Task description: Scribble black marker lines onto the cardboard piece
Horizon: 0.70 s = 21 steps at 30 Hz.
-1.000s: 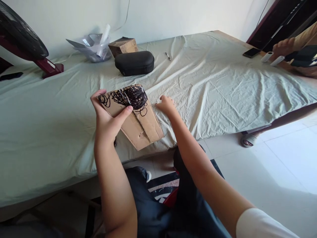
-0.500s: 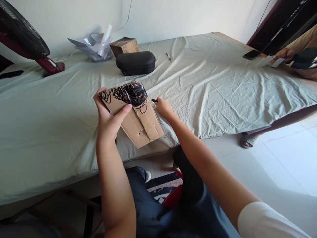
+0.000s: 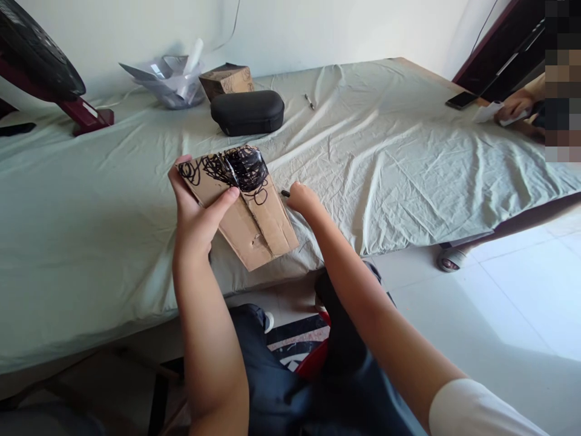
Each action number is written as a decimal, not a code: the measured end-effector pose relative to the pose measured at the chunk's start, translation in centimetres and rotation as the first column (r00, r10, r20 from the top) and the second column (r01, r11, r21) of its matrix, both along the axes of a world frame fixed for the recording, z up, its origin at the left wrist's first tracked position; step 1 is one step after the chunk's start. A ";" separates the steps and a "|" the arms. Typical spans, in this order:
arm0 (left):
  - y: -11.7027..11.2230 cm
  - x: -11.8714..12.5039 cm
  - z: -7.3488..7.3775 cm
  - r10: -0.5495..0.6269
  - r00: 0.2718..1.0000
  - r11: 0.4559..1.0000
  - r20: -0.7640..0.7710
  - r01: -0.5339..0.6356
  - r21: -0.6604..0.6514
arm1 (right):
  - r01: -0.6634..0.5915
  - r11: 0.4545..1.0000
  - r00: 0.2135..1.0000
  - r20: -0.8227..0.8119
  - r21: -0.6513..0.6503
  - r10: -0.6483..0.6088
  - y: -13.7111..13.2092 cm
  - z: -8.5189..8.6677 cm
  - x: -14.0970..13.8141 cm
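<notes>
A brown cardboard box [image 3: 267, 227] is tilted up over the near edge of the cloth-covered bed or table. Black scribbles cover the far end of its top face, densest around the taped seam. My left hand [image 3: 195, 212] grips the box from its left side, thumb pressed on the top face and fingers around the far left corner. Just right of the box, my right hand [image 3: 303, 198] is closed around a black marker [image 3: 285, 193]. Only the marker's dark end shows, pointing toward the box but apart from it; the rest is hidden in the fist.
Behind the box lie a black zip case [image 3: 247, 112], a second scribbled cardboard box [image 3: 227, 80] and a clear plastic bag [image 3: 177, 91]. A pen [image 3: 309, 102] and a phone [image 3: 461, 100] rest farther right. A fan [image 3: 45, 60] stands left. Another person's hand [image 3: 515, 106] holds white paper.
My right hand has shifted slightly right and down, away from the box, with the marker in it. The box stays in my left hand. The other person's hand has moved over the paper.
</notes>
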<state>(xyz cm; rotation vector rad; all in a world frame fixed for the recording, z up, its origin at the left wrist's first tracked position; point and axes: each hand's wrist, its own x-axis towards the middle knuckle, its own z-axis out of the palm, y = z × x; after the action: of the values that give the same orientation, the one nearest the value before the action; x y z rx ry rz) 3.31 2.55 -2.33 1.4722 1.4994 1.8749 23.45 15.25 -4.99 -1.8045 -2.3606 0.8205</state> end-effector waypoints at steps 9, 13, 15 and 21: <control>-0.3 -0.1 -0.1 0.029 0.999 0.999 -0.035 -0.029 -0.017 | -0.055 0.981 0.998 -0.037 -0.188 0.049 0.3 2.1 0.7; -0.1 -0.4 -0.5 0.019 0.999 1.000 -0.049 -0.020 -0.013 | -0.047 0.966 0.998 -0.060 -0.255 0.033 1.1 3.0 2.1; -0.1 -0.4 -0.6 0.016 0.999 1.000 -0.043 -0.017 -0.013 | -0.052 0.984 0.981 -0.195 -0.170 0.018 1.3 3.4 2.5; -0.1 0.0 -0.3 0.017 1.000 1.000 -0.026 -0.017 -0.004 | 0.165 0.986 0.406 -0.913 0.026 -0.043 0.7 5.8 1.2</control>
<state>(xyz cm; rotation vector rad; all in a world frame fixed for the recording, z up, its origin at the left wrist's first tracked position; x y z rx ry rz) 3.30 2.50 -2.64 1.4917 1.5317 1.8679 24.61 15.96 0.84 -0.9513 -1.4650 1.2022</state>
